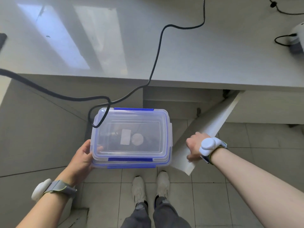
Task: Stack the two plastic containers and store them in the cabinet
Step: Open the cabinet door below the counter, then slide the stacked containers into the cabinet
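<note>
Two clear plastic containers with blue latches are stacked one on the other, held in the air below the counter edge. My left hand grips the stack's left side, thumb on the top lid. My right hand is closed on the top edge of the white cabinet door, which stands swung out from under the counter. The cabinet opening shows behind the stack; its inside is dim, with shelf edges visible.
A grey countertop spans the upper view, with a black cable that trails off its edge and loops over the stack's left corner. A white device sits at the right edge. Tiled floor and my shoes lie below.
</note>
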### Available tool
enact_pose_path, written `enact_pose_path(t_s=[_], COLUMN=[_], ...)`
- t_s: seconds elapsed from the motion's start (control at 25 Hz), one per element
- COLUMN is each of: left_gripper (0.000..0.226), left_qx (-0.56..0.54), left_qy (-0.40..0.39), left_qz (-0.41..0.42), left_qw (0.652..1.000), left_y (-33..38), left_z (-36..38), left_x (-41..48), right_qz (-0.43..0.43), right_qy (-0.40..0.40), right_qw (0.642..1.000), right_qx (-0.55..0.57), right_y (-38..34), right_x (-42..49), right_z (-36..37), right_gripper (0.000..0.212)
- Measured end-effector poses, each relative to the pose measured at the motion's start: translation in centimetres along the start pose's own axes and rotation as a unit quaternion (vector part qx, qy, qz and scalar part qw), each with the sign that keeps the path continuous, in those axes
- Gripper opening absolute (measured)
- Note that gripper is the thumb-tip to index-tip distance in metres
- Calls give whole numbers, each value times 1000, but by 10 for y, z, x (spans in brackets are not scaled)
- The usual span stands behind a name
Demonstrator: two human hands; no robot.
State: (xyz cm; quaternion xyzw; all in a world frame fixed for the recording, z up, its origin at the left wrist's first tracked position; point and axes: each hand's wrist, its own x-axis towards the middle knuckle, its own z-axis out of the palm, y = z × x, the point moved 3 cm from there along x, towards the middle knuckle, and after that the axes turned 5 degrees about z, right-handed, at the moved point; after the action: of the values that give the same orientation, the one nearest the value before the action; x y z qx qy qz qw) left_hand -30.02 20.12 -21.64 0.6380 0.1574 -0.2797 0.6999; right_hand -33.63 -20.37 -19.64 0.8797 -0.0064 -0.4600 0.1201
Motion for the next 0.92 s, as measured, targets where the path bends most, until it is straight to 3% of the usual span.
enact_pose_path(t_s=[0.16,0.28,0.4,0.52,0.6,0.72,0.8,0.92], left_gripper=[34,31,48,40,35,33,40,65], left_qx=[-1,-5,11,21,36,46,40,41], left_qy=[-10,-17,-37,-38,-36,-34,-39,-50], left_qz=[-10,-15,-17,-17,-20,-21,-19,-18], left_qw=[1000,1000,999,999,998,998,998,998], left_y=[-11,-19,-26,-31,-37,-45,-46,-47], left_z=[33,53,73,89,99,111,120,136], left_x=[16,26,38,54,65,83,94,113], right_qz=[13,19,48,94,136,205,214,106], right_qy=[-36,-28,22,42,50,93,119,68], right_qw=[997,997,998,984,952,849,756,509], right_qx=[-65,-71,39,148,268,477,607,851], right_y=[16,26,39,52,58,66,69,61], right_x=[-12,-11,0,12,20,31,38,51], right_z=[37,63,81,92,95,92,88,84], right_gripper=[19,25,33,36,34,33,36,54])
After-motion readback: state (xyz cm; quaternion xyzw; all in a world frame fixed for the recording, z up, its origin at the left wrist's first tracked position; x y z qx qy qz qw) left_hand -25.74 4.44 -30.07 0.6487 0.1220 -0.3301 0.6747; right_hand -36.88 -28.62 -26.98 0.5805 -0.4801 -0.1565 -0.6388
